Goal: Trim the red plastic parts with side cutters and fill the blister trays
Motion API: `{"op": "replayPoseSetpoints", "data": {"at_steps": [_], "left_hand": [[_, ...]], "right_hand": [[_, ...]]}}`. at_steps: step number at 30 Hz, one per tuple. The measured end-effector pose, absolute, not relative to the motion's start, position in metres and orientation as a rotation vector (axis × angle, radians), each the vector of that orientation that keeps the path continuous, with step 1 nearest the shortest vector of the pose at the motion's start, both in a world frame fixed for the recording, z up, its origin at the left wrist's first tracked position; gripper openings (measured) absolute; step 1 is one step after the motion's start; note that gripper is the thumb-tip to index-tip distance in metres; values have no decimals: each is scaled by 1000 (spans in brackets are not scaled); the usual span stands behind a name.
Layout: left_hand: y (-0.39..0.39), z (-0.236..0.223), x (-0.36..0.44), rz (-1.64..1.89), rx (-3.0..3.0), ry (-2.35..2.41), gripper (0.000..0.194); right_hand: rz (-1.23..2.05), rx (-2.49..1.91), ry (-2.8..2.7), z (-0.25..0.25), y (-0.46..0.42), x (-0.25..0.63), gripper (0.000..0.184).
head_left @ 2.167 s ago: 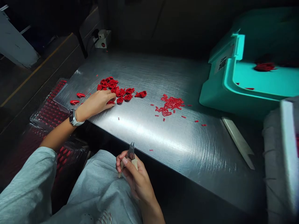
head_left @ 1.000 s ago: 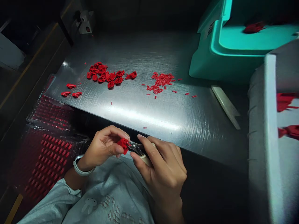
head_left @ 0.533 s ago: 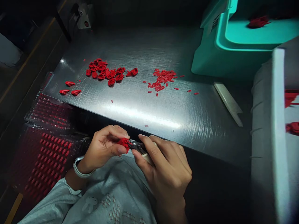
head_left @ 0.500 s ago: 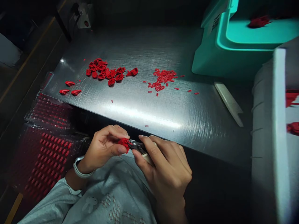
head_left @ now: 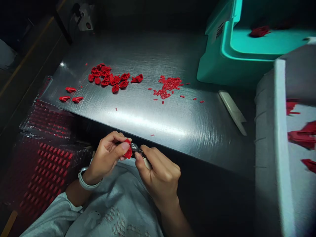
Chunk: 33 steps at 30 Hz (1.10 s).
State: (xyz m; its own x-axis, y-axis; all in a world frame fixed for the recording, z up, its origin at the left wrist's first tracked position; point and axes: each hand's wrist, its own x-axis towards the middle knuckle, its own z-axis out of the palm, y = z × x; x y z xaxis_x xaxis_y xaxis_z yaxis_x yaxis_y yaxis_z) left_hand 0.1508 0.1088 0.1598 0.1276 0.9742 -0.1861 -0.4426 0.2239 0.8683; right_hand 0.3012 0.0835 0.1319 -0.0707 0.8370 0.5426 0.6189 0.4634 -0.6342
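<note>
Between the thumb and fingers of my left hand (head_left: 108, 154) is a small red plastic part (head_left: 128, 149), held just off the table's front edge. My right hand (head_left: 160, 174) is wrapped round a pair of nippers (head_left: 146, 162) with pale handles. The metal jaws touch the red part's right side; whether they are closed on it I cannot tell. On the metal table (head_left: 138, 121) beyond lie a heap of similar red parts (head_left: 106, 77), a scatter of small flat red pieces (head_left: 170, 84) and several slimmer red parts (head_left: 70, 89) to the left.
A turquoise bin (head_left: 214, 62) stands at the back right, and a white tub (head_left: 268, 138) with red parts fills the right side. A pale flat strip (head_left: 232, 112) lies near the tub. Stacked clear trays of red pieces (head_left: 49, 164) stand at lower left.
The view has shifted slightly. My right hand has turned and its fingers have drawn closer round the nippers' handles. The red part has tilted in my left fingers, with its thumb now pressed across it.
</note>
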Motion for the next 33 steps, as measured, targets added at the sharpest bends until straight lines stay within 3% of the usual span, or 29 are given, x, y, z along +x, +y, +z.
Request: {"op": "replayPoseSetpoints", "data": {"at_steps": [6,9,13,17,23,30,33], "left_hand": [[111,162,140,1124,742,975,41],[114,159,130,1190,963,1044,40],[135,157,86,1404,1739,1462,20],[171,168,10,1139,2395,1867,4],[205,173,-46,709,2438,1979,4],[202,184,-41,675,2462,1981,8],[208,197,-23,813,2480,1943,11]], "right_hand": [[980,-1232,-1401,132,90,298,55],[1171,-1217,-1288,132,92,299,62],[1164,-1212,-1268,126,91,301,56],[1115,-1235,-1295,120,90,303,50],[1101,-1207,-1347,114,93,297,45],[1030,-1260,-1367,114,94,298,44],[1046,-1275,-1353,116,94,298,45]]}}
